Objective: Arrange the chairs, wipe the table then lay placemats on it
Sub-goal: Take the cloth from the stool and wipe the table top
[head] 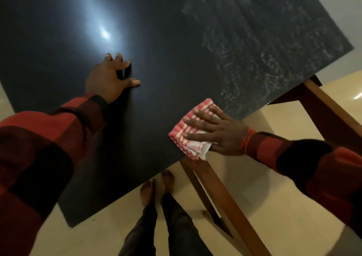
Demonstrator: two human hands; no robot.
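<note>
A dark, glossy table (176, 50) fills most of the view, with whitish wipe streaks across its right part. My right hand (217, 130) lies flat on a folded red-and-white checked cloth (186, 132), pressing it onto the table near the near-right edge; its thumb wraps under the cloth's edge. My left hand (109, 77) rests on the table's middle with fingers spread and nothing in it. No chairs or placemats are in view.
Brown wooden table legs (221, 197) slant down below the near-right edge, another wooden leg (329, 107) at the right. My bare feet (156, 187) stand on the beige floor (274, 187) just under the table's edge. A bright light reflects on the tabletop.
</note>
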